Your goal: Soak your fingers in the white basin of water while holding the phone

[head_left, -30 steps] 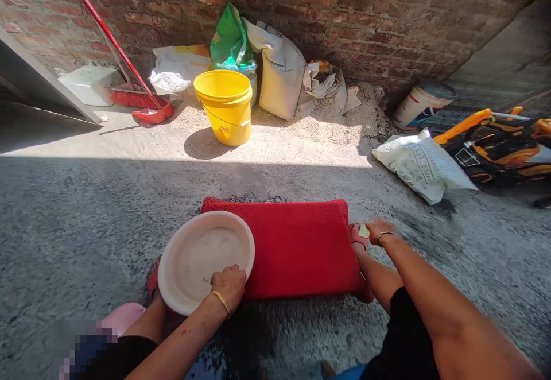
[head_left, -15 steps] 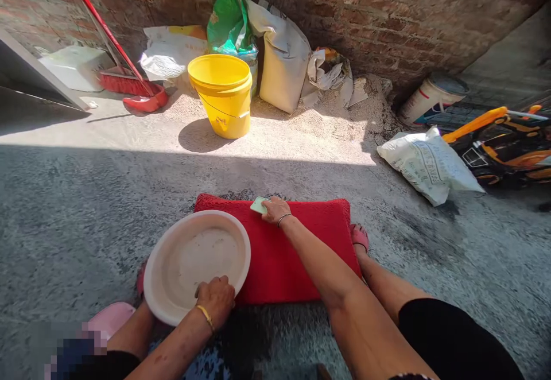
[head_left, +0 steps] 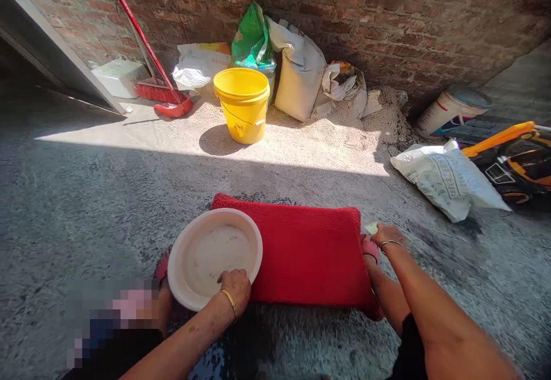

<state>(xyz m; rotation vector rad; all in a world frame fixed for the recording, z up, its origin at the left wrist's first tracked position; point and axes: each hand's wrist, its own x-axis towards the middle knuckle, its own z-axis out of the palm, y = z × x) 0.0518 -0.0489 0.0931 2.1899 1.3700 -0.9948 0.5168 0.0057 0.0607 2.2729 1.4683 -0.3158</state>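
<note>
Pale green slab (head_left: pixel 371 228) sits at the fingertips of the right hand (head_left: pixel 388 235), just beyond the right end of the red cloth (head_left: pixel 310 254); fingers pinch its near edge, and its far part sticks out past them (exact hold too small to read). Left hand (head_left: pixel 236 288) is at the near right rim of the basin (head_left: pixel 210 251): fingers bent around the rim, thumb reaching over the inside, fingertips hidden. Basin covers the left part of the cloth, open side up; whether it rests there or is held just above, cannot tell. Dark specks show on its pale bottom. Yellow bucket (head_left: pixel 245 121) stands upright in sunlight beyond the cloth, handle down against its side (only the upper inner wall is visible, so contents cannot be read). Upright sack (head_left: pixel 299 76) behind it is folded over at the top; loose grit (head_left: pixel 348 127) is spread on the floor beside it. Pail (head_left: pixel 451 110) leans near the wall. Left forearm comes up from the bottom edge, angled right, gold band at the wrist; right arm stretches forward from the lower right corner, bangle at the wrist.
</note>
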